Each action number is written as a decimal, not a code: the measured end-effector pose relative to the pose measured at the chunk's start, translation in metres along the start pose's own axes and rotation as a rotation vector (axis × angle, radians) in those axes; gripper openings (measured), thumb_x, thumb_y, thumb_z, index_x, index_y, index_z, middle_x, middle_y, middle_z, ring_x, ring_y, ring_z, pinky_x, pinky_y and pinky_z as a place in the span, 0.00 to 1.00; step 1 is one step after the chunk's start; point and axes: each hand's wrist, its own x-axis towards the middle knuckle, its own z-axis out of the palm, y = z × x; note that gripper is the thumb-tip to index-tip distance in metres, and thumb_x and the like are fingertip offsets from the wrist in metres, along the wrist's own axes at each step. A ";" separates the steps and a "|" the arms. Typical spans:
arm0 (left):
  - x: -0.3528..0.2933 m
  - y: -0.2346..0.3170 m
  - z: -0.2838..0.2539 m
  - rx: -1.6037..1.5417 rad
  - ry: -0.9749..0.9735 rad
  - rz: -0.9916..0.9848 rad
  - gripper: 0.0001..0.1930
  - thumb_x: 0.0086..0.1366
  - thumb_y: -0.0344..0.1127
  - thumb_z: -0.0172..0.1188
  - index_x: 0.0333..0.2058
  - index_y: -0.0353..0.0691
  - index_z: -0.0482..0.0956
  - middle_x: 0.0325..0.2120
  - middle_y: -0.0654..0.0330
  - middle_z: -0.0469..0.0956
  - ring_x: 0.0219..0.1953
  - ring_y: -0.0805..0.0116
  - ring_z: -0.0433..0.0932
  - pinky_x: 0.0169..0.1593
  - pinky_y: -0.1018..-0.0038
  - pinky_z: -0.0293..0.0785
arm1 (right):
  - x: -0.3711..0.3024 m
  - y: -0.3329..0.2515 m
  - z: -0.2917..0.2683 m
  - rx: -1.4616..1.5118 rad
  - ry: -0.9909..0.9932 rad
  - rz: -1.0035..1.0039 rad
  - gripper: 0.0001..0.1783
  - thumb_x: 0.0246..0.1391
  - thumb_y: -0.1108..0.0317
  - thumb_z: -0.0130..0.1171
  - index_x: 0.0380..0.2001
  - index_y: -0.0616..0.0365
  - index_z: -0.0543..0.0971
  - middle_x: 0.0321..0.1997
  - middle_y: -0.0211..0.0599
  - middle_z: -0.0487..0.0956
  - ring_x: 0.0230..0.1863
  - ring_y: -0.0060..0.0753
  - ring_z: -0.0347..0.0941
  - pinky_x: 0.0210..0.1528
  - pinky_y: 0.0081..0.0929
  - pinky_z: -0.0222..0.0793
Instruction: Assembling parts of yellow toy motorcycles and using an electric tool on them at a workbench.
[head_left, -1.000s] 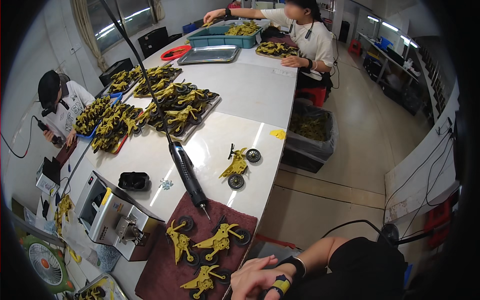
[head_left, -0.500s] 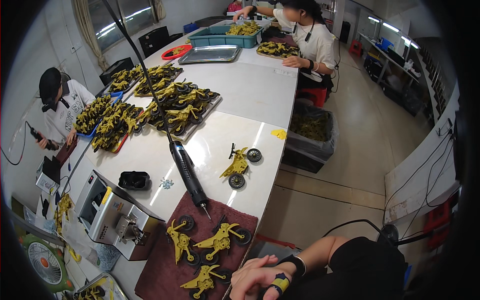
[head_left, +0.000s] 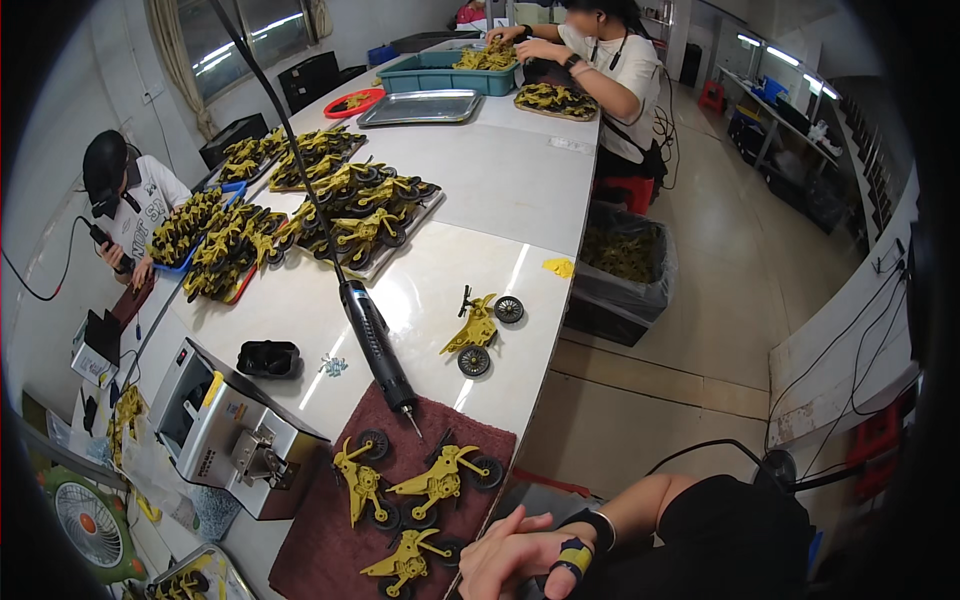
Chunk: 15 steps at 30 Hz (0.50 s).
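Note:
My right hand (head_left: 556,558), with a black band at the wrist and yellow-black wrapping on a digit, rests against my left hand (head_left: 490,562) at the table's near edge. The fingers that show look stretched out, and I see nothing held; the overlap hides part of both hands. Beside them, three yellow toy motorcycles (head_left: 432,484) with black wheels lie on a maroon cloth (head_left: 315,545). A black electric screwdriver (head_left: 378,345) hangs on its cable, bit down, above the cloth's far edge. Another toy motorcycle (head_left: 478,330), with handlebars, lies farther off on the white table.
A metal-fronted box-shaped device (head_left: 245,440) stands left of the cloth, near a black tray (head_left: 268,360) and small silvery screws (head_left: 333,366). Piled toy motorcycles (head_left: 360,215) fill trays beyond. Co-workers sit at left and far right. A lined bin (head_left: 625,275) stands beside the table.
My hands shift slightly against each other. The far-right co-worker brings both hands together at the green tub. The left co-worker moves a screwdriver closer to the trays.

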 end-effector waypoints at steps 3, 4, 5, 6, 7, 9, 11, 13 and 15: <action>0.006 0.008 -0.006 0.278 -0.069 0.096 0.27 0.65 0.48 0.41 0.55 0.32 0.64 0.42 0.52 0.75 0.44 0.62 0.74 0.50 0.70 0.69 | -0.003 0.002 -0.007 -0.009 -0.016 0.008 0.20 0.54 0.64 0.55 0.41 0.74 0.74 0.35 0.54 0.79 0.29 0.38 0.78 0.28 0.22 0.73; 0.007 0.008 -0.007 0.249 -0.057 0.107 0.28 0.65 0.49 0.41 0.54 0.31 0.64 0.42 0.52 0.75 0.44 0.62 0.74 0.50 0.70 0.69 | -0.004 0.005 -0.009 -0.011 -0.022 0.012 0.20 0.54 0.64 0.55 0.41 0.74 0.74 0.35 0.54 0.79 0.29 0.37 0.78 0.28 0.22 0.73; 0.005 0.011 -0.005 0.227 -0.043 0.122 0.28 0.65 0.50 0.40 0.54 0.31 0.64 0.42 0.51 0.75 0.44 0.62 0.74 0.50 0.70 0.69 | -0.004 0.005 -0.008 -0.010 -0.035 0.012 0.20 0.54 0.64 0.55 0.41 0.74 0.74 0.35 0.54 0.79 0.29 0.37 0.78 0.28 0.22 0.73; 0.000 -0.014 -0.016 0.233 -0.040 0.125 0.28 0.65 0.50 0.40 0.54 0.31 0.64 0.42 0.51 0.75 0.44 0.62 0.74 0.50 0.70 0.69 | -0.004 0.006 -0.006 -0.010 -0.048 0.013 0.20 0.54 0.64 0.55 0.41 0.74 0.74 0.35 0.54 0.79 0.29 0.37 0.78 0.28 0.22 0.73; -0.008 -0.064 -0.040 0.401 -0.088 0.142 0.29 0.65 0.51 0.40 0.54 0.31 0.65 0.42 0.51 0.75 0.43 0.62 0.74 0.50 0.70 0.69 | -0.005 0.008 -0.007 -0.012 -0.057 0.015 0.20 0.54 0.64 0.55 0.41 0.74 0.74 0.35 0.54 0.79 0.29 0.37 0.78 0.28 0.22 0.73; -0.014 -0.109 -0.063 0.563 -0.138 0.155 0.29 0.65 0.51 0.40 0.53 0.30 0.65 0.41 0.51 0.75 0.43 0.61 0.74 0.50 0.70 0.69 | -0.006 0.011 -0.011 -0.019 -0.066 0.021 0.20 0.54 0.64 0.55 0.41 0.74 0.74 0.35 0.53 0.79 0.29 0.37 0.78 0.28 0.22 0.73; -0.015 -0.116 -0.068 0.689 -0.210 0.020 0.29 0.65 0.50 0.40 0.53 0.30 0.65 0.41 0.51 0.75 0.43 0.61 0.74 0.50 0.70 0.69 | -0.009 0.012 -0.014 -0.024 -0.078 0.024 0.20 0.54 0.64 0.55 0.41 0.74 0.74 0.34 0.53 0.79 0.29 0.37 0.78 0.28 0.22 0.73; -0.016 -0.117 -0.071 0.704 -0.226 -0.003 0.28 0.65 0.50 0.41 0.53 0.31 0.65 0.41 0.52 0.75 0.43 0.61 0.74 0.50 0.70 0.69 | -0.010 0.016 -0.017 -0.024 -0.092 0.029 0.20 0.54 0.64 0.55 0.41 0.73 0.74 0.34 0.53 0.79 0.29 0.37 0.78 0.28 0.22 0.73; -0.009 -0.084 -0.053 0.721 -0.254 -0.022 0.28 0.65 0.50 0.41 0.53 0.31 0.65 0.41 0.52 0.75 0.43 0.62 0.74 0.49 0.70 0.69 | -0.010 0.015 -0.019 -0.036 -0.105 0.029 0.20 0.54 0.63 0.55 0.41 0.73 0.74 0.34 0.53 0.79 0.29 0.37 0.78 0.28 0.22 0.73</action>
